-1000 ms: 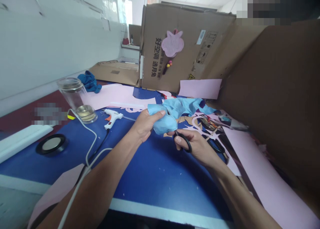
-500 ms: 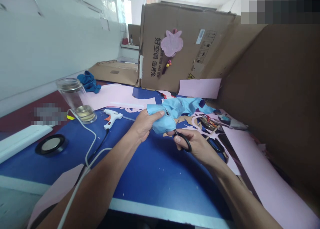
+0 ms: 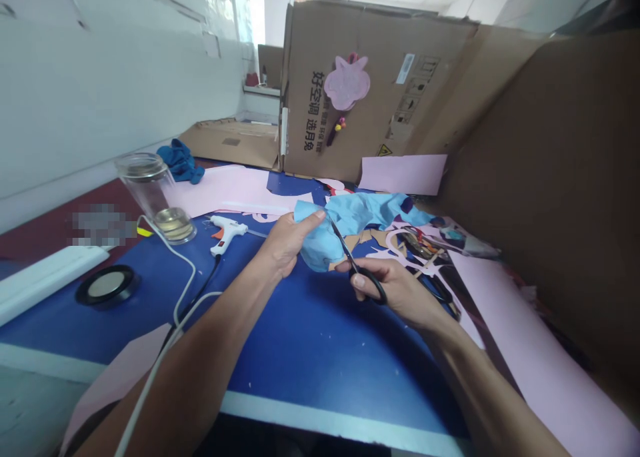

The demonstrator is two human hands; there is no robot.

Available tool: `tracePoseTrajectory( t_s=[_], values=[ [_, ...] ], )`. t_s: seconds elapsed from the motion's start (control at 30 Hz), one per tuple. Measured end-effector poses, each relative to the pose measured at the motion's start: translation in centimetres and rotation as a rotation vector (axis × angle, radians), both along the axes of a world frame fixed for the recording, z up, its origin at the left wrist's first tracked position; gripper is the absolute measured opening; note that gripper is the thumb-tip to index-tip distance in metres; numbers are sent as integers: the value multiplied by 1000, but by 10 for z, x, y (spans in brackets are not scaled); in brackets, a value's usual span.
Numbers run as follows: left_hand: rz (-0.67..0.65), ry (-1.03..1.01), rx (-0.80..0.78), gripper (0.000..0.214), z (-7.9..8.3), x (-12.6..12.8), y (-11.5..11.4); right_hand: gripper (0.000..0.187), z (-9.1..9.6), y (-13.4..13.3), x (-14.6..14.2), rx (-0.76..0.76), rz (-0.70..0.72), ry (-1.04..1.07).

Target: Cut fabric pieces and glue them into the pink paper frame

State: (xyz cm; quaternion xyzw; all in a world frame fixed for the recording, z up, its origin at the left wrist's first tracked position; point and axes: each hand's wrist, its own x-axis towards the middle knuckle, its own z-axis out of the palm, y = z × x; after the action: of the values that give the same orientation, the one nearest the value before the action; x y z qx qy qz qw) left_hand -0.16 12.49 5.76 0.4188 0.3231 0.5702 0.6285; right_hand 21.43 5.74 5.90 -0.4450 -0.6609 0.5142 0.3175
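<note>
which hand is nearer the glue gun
Left. The left hand, pinching the cloth, is just to the right of the glue gun. The right hand, holding the scissors, is farther right, past the cloth.

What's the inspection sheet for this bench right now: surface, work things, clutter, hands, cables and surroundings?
Surface: blue tabletop, specked with small white bits.
Job's things: light blue cloth; black-handled scissors, blades laid against the cloth.
Clutter: glue gun, glass jar with a little yellowish liquid, round black lid, pink sheets, pink offcuts, dark blue rag.
Hands: left hand pinches the cloth; right hand grips the scissors.
Cables: white cable loops across the tabletop; black cable runs from the glue gun.
Surroundings: cardboard box bearing a pink cut-out; cardboard panel on the right; white wall.
</note>
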Motion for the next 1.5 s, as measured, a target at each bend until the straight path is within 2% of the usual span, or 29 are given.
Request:
tracePoseTrajectory(
  t_s=[0.27,0.63,0.77,1.03,1.2,1.5],
  values=[
    [-70,41,3,35,3,-8,2,57,2,1,4,41,28,-40],
    [-84,89,12,35,3,-12,3,52,2,3,6,69,34,-62],
    [-71,44,-15,33,-1,-8,5,52,2,2,6,85,10,-84],
    [-31,-90,-63,32,-1,-2,3,57,2,2,5,13,18,-72],
    [-49,-69,-83,30,1,-7,5,58,-1,2,4,-28,56,-63],
    [-97,33,-49,27,4,-13,5,61,-2,3,8,-11,77,-80]
  ],
)
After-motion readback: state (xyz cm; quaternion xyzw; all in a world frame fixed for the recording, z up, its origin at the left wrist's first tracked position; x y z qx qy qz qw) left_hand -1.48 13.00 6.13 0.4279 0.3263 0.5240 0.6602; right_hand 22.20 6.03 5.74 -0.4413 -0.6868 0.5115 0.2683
